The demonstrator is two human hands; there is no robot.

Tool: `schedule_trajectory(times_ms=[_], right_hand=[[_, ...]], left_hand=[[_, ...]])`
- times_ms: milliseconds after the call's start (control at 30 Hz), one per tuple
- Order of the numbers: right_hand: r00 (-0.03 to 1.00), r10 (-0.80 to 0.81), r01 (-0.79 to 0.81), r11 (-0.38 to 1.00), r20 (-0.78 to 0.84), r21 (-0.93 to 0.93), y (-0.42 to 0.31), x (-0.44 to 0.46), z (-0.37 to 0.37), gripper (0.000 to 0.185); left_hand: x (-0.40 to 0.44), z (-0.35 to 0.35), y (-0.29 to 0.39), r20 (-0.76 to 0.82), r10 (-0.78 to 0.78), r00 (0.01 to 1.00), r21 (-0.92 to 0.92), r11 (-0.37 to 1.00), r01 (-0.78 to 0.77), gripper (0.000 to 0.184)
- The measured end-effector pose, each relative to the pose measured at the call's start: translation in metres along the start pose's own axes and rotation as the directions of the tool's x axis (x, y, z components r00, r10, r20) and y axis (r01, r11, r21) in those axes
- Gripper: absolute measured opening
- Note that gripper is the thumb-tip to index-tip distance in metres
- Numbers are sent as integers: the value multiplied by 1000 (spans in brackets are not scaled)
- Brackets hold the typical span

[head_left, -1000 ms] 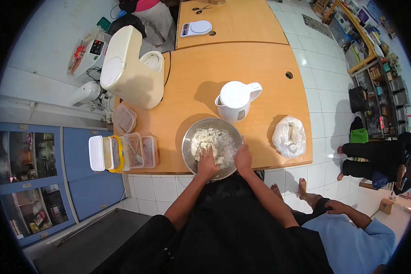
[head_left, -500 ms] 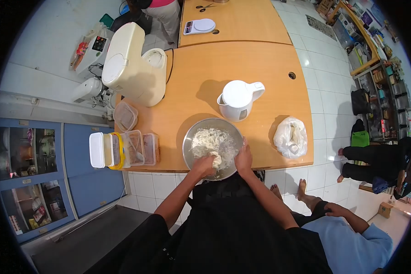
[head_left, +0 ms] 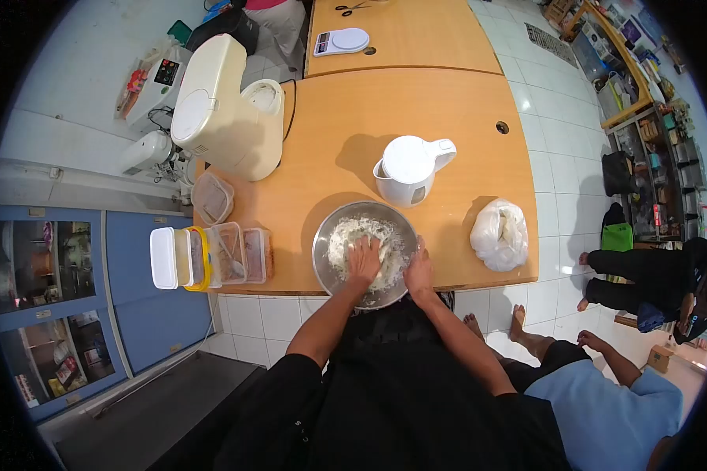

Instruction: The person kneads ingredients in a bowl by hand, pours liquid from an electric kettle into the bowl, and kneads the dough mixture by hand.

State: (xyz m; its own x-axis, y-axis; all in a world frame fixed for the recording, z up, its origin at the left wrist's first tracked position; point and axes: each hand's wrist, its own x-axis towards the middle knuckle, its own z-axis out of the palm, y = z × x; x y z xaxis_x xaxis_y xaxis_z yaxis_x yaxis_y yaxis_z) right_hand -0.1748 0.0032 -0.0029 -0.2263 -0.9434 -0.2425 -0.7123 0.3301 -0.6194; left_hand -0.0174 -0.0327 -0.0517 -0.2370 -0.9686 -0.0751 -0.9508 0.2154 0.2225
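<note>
- Two hands of mine at work, one bowl between them: my left hand (head_left: 363,259) is down inside, fingers spread and pressed into the floury dough (head_left: 386,267).
- My right hand (head_left: 419,272) is clamped on the right rim of the steel bowl (head_left: 321,268), which sits at the near edge of the table.
- One white kettle (head_left: 408,166) just beyond the bowl, one white plastic bag (head_left: 499,235) well to the right!
- Over on the left, one cream machine (head_left: 232,118), one clear tub (head_left: 213,198) by itself, and a row of plastic containers (head_left: 230,253), one yellow-rimmed; they overlap too much to count.
- Two wooden tabletops: the near table (head_left: 322,118) and the far table (head_left: 424,39), that one bearing one scale (head_left: 342,41) and one pair of scissors (head_left: 351,9).
- Around us, white floor tiles (head_left: 554,169), blue cabinets (head_left: 149,271) left, crowded shelves (head_left: 660,165) right.
- Three other people: one in light blue (head_left: 605,400) near right, one in black trousers (head_left: 644,267) farther right, one in grey trousers (head_left: 281,31) far left.
</note>
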Motion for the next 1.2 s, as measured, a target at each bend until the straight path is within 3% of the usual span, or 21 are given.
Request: schedule_trajectory(times_ms=[100, 233, 267, 400, 533, 633, 767, 867, 967, 1067, 1200], right_hand=[[996, 80, -77, 996, 48, -46, -7, 0, -4, 77], [996, 84, -84, 996, -14, -2, -11, -3, -4, 77], [995, 104, -104, 995, -8, -5, -14, -3, -6, 77], [993, 114, -113, 993, -30, 15, -17, -7, -7, 78], [993, 99, -99, 995, -66, 3, -13, -3, 0, 82], [994, 88, -89, 996, -68, 0, -11, -1, 1, 80], [993, 112, -112, 994, -46, -10, -12, 0, 0, 80], [994, 95, -97, 995, -62, -18, -9, 2, 2, 82], [993, 92, -92, 996, -79, 8, -7, 0, 6, 82], [995, 86, -86, 996, -55, -2, -8, -4, 7, 82], [992, 127, -127, 992, 3, -26, -14, -7, -3, 84]], left_hand=[[24, 3, -9, -72, -10, 997, 9, 1000, 10, 27], [36, 1, -10, -118, -72, 990, -54, 996, 66, 40], [36, 0, -14, -34, -107, 994, -151, 983, 100, 49], [25, 24, -44, 60, -19, 998, -488, 872, 46, 59], [2, -20, -14, 453, -38, 891, -357, 908, 221, 75], [-27, -23, 0, 404, 94, 910, -361, 930, 64, 76], [-59, -22, -3, 372, 121, 920, -359, 933, 22, 73], [-49, -51, 0, 424, 110, 899, -426, 900, 91, 66], [-42, -84, 16, 431, 71, 899, -381, 918, 110, 66], [-43, -70, 27, 525, 5, 851, -222, 966, 131, 61], [-33, -13, 20, 361, -71, 930, -89, 990, 110, 51]])
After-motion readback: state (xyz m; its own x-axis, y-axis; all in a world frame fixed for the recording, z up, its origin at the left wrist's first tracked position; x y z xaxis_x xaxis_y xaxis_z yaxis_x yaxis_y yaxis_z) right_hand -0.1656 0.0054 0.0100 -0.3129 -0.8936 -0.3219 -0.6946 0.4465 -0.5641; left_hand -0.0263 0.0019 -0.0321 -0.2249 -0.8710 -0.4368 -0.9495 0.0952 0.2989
